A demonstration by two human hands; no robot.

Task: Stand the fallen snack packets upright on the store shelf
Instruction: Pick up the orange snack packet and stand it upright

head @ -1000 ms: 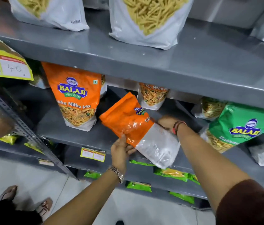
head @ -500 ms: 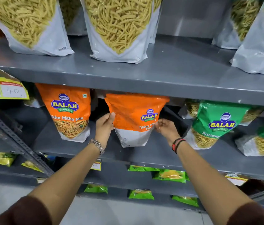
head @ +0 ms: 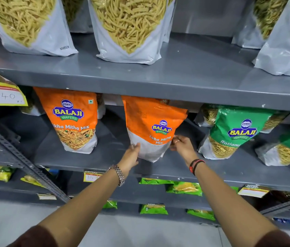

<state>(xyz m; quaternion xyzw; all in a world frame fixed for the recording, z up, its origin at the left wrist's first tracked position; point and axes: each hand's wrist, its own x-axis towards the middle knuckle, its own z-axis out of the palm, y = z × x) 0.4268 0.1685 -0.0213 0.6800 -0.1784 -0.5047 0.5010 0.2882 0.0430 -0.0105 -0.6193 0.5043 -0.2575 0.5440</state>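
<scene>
An orange and white snack packet (head: 151, 125) stands upright on the grey middle shelf (head: 87, 157), its top tucked under the shelf above. My left hand (head: 131, 154) presses flat against its lower left edge. On the other side, my right hand (head: 181, 145) pinches the lower right edge of the packet. A second orange packet (head: 73, 118) stands upright to the left. Green packets (head: 237, 129) lean on the right of the same shelf.
The grey upper shelf (head: 185, 81) carries large white bags of yellow sticks (head: 128, 27). Small green packets (head: 183, 188) lie on the lower shelves. A yellow price tag (head: 1, 93) hangs at the left, beside a slotted metal brace (head: 24, 166). Grey floor lies below.
The orange packet went from tilted in front of the shelf to upright on it, pushed further back. Both hands slid down from its upper sides to its lower edges.
</scene>
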